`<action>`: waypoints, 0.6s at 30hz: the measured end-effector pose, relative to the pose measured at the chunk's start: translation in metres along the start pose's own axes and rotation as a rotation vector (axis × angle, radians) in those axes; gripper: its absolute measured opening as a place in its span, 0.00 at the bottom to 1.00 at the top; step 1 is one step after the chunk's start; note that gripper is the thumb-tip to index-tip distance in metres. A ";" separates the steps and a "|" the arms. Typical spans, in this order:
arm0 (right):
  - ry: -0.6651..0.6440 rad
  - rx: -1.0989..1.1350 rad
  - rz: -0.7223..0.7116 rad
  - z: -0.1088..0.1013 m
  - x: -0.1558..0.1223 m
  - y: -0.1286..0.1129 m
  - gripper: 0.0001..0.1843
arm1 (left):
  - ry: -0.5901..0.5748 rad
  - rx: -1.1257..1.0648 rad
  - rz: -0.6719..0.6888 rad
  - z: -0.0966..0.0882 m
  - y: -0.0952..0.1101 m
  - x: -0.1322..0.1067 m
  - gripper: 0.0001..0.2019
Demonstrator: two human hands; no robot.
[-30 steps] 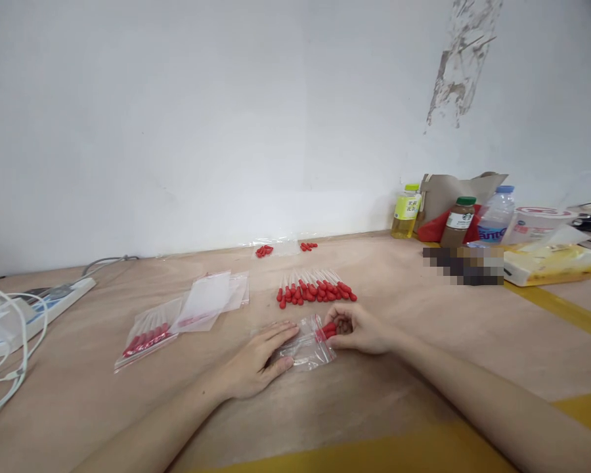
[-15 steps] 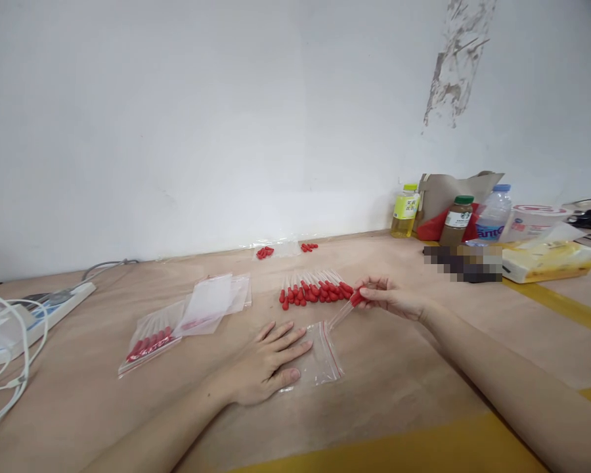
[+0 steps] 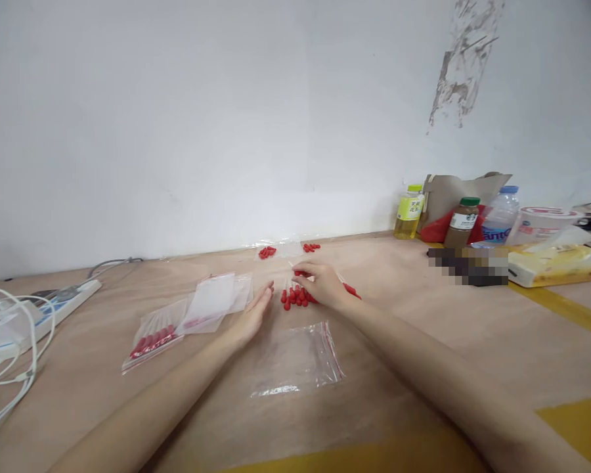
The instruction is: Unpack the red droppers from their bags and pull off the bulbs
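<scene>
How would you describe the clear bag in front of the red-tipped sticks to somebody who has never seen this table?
Start with the brown table and find the cluster of red-tipped sticks near its middle. The clear bag lies flat, just on the viewer's side of them. Unlike the overlapping bags at left, it lies apart, red-lined edge facing right.

The table (image 3: 398, 387) is light brown, with yellow tape (image 3: 566, 427) toward its near edge. The droppers (image 3: 293, 295) have red tops. The flat bag (image 3: 305, 355) is see-through with red lines. By the far edge, the bottle caps (image 3: 469, 201) are yellow, green and blue.
</scene>
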State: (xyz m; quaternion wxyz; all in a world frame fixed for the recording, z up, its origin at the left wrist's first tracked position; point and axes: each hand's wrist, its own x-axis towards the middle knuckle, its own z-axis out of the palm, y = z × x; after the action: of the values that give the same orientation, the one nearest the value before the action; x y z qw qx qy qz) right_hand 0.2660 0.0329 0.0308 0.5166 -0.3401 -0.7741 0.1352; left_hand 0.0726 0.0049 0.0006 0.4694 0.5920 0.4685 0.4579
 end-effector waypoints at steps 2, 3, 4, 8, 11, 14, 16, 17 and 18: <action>-0.068 -0.149 -0.025 0.013 0.002 0.000 0.08 | 0.031 -0.120 -0.042 0.006 -0.003 0.017 0.27; -0.102 -0.206 -0.025 0.018 0.003 0.001 0.08 | 0.038 -0.150 -0.050 0.009 -0.004 0.024 0.28; -0.131 -0.248 -0.022 0.022 0.003 0.002 0.09 | 0.043 -0.166 -0.049 0.013 -0.004 0.029 0.29; -0.185 -0.298 -0.014 0.031 -0.001 0.003 0.08 | 0.033 -0.213 -0.029 0.022 -0.007 0.038 0.30; -0.209 -0.315 0.011 0.031 -0.003 -0.003 0.11 | -0.014 -0.212 -0.008 0.021 -0.012 0.038 0.32; -0.187 -0.362 0.059 0.022 -0.004 -0.011 0.17 | -0.053 -0.182 0.007 0.017 -0.017 0.039 0.34; -0.121 -0.377 0.080 0.011 -0.007 -0.013 0.17 | -0.047 -0.170 -0.004 0.015 -0.019 0.039 0.34; -0.088 -0.373 0.084 0.003 -0.009 -0.013 0.16 | -0.037 -0.167 -0.012 0.015 -0.019 0.039 0.33; -0.059 -0.364 0.088 -0.005 -0.013 -0.012 0.14 | -0.025 -0.163 -0.022 0.015 -0.018 0.039 0.33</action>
State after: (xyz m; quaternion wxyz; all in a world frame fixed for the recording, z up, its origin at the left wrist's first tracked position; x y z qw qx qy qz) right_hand 0.2689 0.0146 0.0305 0.4171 -0.4574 -0.7849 0.0255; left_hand 0.0906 0.0436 -0.0157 0.5271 0.5523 0.4300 0.4819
